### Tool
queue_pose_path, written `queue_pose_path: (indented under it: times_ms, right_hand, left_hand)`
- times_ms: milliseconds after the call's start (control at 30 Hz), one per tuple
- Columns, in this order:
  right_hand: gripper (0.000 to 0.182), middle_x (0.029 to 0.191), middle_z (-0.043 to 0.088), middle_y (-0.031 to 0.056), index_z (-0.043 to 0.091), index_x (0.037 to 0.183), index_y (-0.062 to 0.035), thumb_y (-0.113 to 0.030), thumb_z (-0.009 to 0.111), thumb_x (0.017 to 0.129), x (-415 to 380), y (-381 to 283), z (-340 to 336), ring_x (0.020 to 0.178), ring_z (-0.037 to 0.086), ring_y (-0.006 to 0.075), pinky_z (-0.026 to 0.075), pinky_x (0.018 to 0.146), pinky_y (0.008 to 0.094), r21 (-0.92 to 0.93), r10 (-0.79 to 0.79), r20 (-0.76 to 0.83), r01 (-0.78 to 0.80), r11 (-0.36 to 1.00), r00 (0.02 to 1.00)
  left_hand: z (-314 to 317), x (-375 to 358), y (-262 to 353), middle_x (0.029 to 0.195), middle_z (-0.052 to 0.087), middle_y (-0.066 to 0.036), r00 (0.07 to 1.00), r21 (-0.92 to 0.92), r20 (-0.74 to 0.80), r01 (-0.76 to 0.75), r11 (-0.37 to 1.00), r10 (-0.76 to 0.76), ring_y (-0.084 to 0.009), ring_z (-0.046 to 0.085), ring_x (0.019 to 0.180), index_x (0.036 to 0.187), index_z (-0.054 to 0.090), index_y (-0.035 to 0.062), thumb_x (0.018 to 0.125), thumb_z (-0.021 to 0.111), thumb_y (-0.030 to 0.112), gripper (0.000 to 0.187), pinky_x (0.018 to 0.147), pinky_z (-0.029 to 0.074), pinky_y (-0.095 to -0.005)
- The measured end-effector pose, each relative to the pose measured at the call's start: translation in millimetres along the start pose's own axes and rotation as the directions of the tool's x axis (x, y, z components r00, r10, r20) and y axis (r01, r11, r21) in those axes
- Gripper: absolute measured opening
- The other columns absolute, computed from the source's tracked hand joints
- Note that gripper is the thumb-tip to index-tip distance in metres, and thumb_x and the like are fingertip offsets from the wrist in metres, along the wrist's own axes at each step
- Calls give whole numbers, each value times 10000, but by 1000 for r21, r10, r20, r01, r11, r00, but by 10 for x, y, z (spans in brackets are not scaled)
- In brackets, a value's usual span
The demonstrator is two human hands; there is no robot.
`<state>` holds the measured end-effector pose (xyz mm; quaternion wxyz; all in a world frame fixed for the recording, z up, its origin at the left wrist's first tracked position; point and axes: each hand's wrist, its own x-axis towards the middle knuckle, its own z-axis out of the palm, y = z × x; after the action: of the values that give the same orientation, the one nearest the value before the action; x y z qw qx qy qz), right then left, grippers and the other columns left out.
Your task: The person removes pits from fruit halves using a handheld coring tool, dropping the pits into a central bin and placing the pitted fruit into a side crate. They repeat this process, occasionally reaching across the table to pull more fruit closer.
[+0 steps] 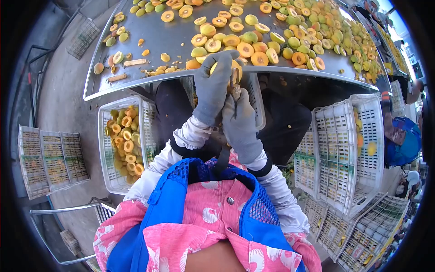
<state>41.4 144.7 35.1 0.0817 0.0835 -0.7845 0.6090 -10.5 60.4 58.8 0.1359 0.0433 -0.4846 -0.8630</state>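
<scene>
My left hand (212, 88), in a grey glove, is wrapped round a halved yellow-orange fruit (239, 72) at the near edge of the metal table (149, 82). Close beside it, my right hand (241, 120), also gloved, is closed on the handle of a small tool (234, 89), whose tip is at the fruit. The shape of that tip is partly hidden by the fruit and fingers. Many cut fruit halves (247, 49) lie on the table just beyond my hands.
A white crate (146, 136) of hollowed fruit halves stands at the left, beside my leg. Another crate (260, 106) is under the table edge. Stacked crates (333, 149) stand at the right. Two wooden-handled tools (135, 62) lie on the table's left. People are at the far right.
</scene>
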Motion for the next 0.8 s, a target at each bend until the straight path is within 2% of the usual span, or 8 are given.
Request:
queue_pose_path:
  times_ms: [233, 300, 367, 400, 567, 633, 733, 800]
  right_hand:
    - [183, 726, 596, 207, 460, 1021, -7, -160, 545, 966, -5, -11, -44, 642, 640, 309, 478, 573, 388, 100, 13, 31, -16, 995, 999]
    - [224, 926, 606, 58, 534, 1164, -18, -155, 527, 988, -23, 46, 15, 762, 593, 109, 464, 613, 239, 310, 245, 150, -281, 908, 958]
    - [230, 872, 592, 38, 531, 1180, -31, -166, 520, 994, -53, -36, -5, 699, 570, 86, 452, 575, 222, 349, 279, 196, -332, 876, 940]
    - [236, 819, 578, 17, 528, 1195, -44, -176, 512, 1000, -65, -109, -18, 637, 548, 62, 440, 538, 205, 387, 318, 237, -389, 836, 918]
    - [157, 641, 500, -24, 533, 1092, -79, -205, 485, 1012, 24, -272, -70, 453, 431, 47, 395, 412, 224, 498, 436, 353, -561, 661, 828]
    - [146, 595, 467, -38, 528, 1054, -94, -224, 475, 1016, 62, -242, -39, 408, 393, 47, 371, 372, 231, 466, 525, 414, -669, 579, 743]
    - [175, 589, 456, -32, 505, 1013, -112, -279, 455, 1021, 32, -205, 13, 409, 403, 57, 338, 358, 223, 524, 368, 301, -475, 707, 880]
    - [243, 580, 430, -33, 499, 1004, -124, -357, 434, 1027, 85, -357, -98, 400, 375, 64, 306, 344, 233, 450, 503, 458, -680, 579, 733]
  left_hand:
    - [134, -35, 132, 961, 680, -44, 998, 170, 62, 20, 985, -31, -64, 607, 844, 1041, 687, 0, 963, 598, 216, 245, 743, 496, -203]
    - [97, 13, 168, 937, 677, -41, 999, 184, 49, 11, 983, -20, -57, 601, 824, 1031, 693, 2, 958, 607, 217, 243, 720, 492, -196]
    - [-47, 115, 199, 844, 654, -12, 926, 139, 178, 312, 940, -334, -34, 563, 734, 990, 696, 6, 950, 621, 254, 262, 643, 460, -184]
    - [-73, 127, 160, 844, 654, -12, 927, 138, 172, 313, 939, -334, -34, 563, 734, 990, 696, 6, 950, 621, 254, 262, 643, 460, -184]
    - [-52, 174, -17, 705, 576, 43, 993, 363, 18, 103, 926, -117, -16, 480, 614, 866, 681, 17, 943, 625, 326, 324, 551, 391, -187]
    - [-131, 274, -37, 704, 578, 40, 977, 321, 33, 187, 928, -209, -14, 487, 621, 858, 682, 13, 940, 630, 323, 324, 550, 391, -184]
    - [-91, 232, 15, 708, 584, 34, 958, 312, 31, 263, 913, -287, -13, 503, 638, 851, 681, 9, 937, 634, 317, 324, 561, 400, -180]
    - [-57, 216, 39, 714, 589, 31, 966, 348, 23, 234, 908, -257, -14, 512, 648, 850, 681, 8, 938, 634, 315, 323, 572, 408, -179]
